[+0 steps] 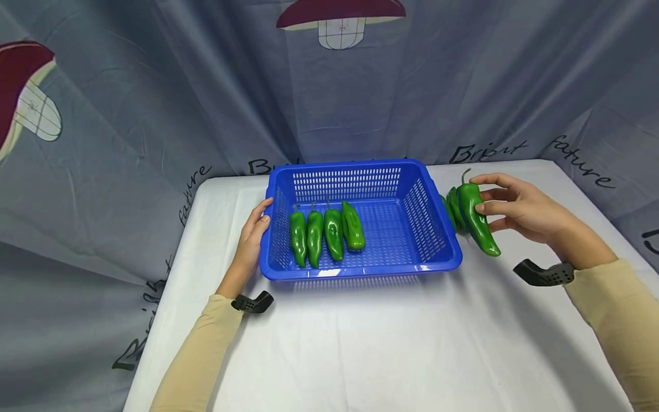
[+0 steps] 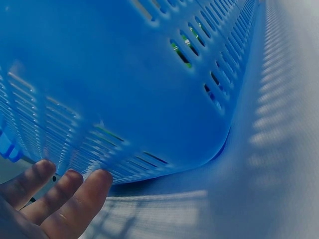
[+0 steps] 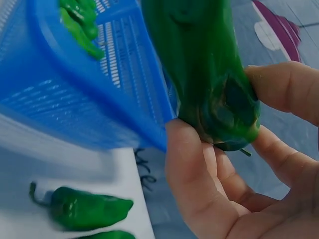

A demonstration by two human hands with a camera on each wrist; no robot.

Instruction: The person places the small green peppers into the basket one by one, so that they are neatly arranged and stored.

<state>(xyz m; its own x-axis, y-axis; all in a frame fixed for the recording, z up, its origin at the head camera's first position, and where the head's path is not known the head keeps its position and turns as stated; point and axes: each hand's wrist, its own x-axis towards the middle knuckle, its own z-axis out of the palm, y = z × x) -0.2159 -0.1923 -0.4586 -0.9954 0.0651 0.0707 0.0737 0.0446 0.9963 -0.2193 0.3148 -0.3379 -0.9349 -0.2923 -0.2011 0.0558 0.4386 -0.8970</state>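
Observation:
My right hand (image 1: pixel 530 209) pinches a large green pepper (image 1: pixel 476 220) between thumb and fingers. It hangs tip-down, stem up, just right of the blue plastic basket (image 1: pixel 355 273); a darker dented patch near its stem end shows in the right wrist view. My left hand (image 1: pixel 251 237) holds the basket's left rim, thumb and index fingertip over the edge. Lower fingers (image 2: pixel 79 204) reach under the rim beside the slotted wall in the left wrist view. Inside, several green peppers (image 1: pixel 333 233) lie side by side in the left half, stems mostly toward the back.
More green peppers (image 1: pixel 453 206) lie on the white-covered table (image 1: pixel 360 343) close to the basket's right side, partly hidden by the held one; one loose pepper (image 3: pixel 89 208) shows whole in the right wrist view. A grey printed curtain (image 1: pixel 231 86) stands behind the table.

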